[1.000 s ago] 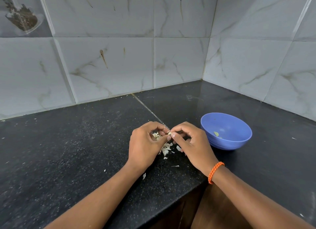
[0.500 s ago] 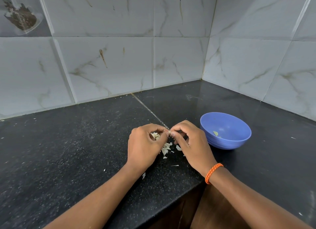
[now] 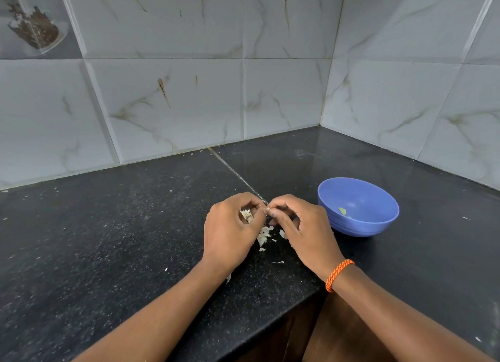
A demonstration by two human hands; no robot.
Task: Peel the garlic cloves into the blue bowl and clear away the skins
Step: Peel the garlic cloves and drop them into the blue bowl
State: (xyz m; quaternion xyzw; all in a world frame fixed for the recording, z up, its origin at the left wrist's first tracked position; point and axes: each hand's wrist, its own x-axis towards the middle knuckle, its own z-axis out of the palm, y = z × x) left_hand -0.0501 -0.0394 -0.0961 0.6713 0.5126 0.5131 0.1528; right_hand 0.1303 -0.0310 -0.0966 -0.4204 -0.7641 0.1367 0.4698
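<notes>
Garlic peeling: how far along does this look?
Early. Done: the blue bowl holds only one small peeled piece. In hand: the left hand grips a garlic clump while the right hand pinches at it where the fingertips meet. Left: loose skins lie on the black counter, not yet cleared.

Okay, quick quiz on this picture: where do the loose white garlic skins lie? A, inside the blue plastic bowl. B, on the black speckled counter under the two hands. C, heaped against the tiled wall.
B: the loose white garlic skins lie on the black speckled counter between the left hand and right hand.
</notes>
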